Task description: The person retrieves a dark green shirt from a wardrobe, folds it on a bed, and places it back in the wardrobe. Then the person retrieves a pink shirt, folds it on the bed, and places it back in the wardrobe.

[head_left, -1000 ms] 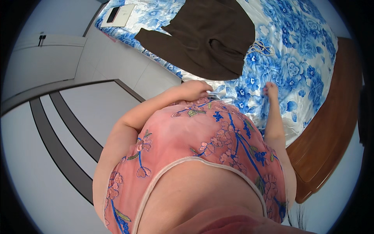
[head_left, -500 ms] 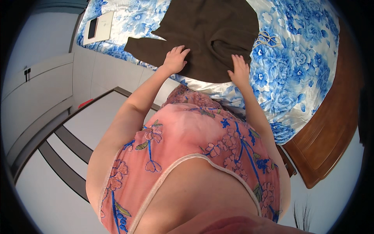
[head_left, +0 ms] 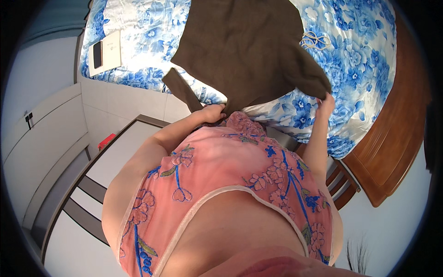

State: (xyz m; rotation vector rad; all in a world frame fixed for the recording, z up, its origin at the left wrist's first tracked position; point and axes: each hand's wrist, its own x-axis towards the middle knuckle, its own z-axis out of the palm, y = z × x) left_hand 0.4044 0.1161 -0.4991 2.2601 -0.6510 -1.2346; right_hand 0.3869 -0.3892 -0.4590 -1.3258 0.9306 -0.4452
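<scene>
A dark brown long-sleeved top (head_left: 240,51) lies over the edge of a bed. My left hand (head_left: 213,112) is closed on its near left part, just in front of my body. Close to that hand, a narrow sleeve-like strip juts out to the left past the bed's edge. Farther right, my right hand (head_left: 326,104) pinches the tip of another part of the top, pulled out over the flowered sheet. Between my hands the near edge of the cloth slants upward to the right. Some fingertips are hidden by the fabric.
Blue-and-white flowered bedding (head_left: 353,64) covers the bed. A pale cord (head_left: 316,41) lies looped beside the top. At the far left, a dark phone (head_left: 98,54) rests on a white flat box (head_left: 112,51). A brown wooden bed panel (head_left: 392,152) stands at the right; white cabinets (head_left: 50,129) at the left.
My hands, lying flat on the top before, now grip it. The left has come toward my body, the right has gone outward to the right, and the cloth is stretched between them.
</scene>
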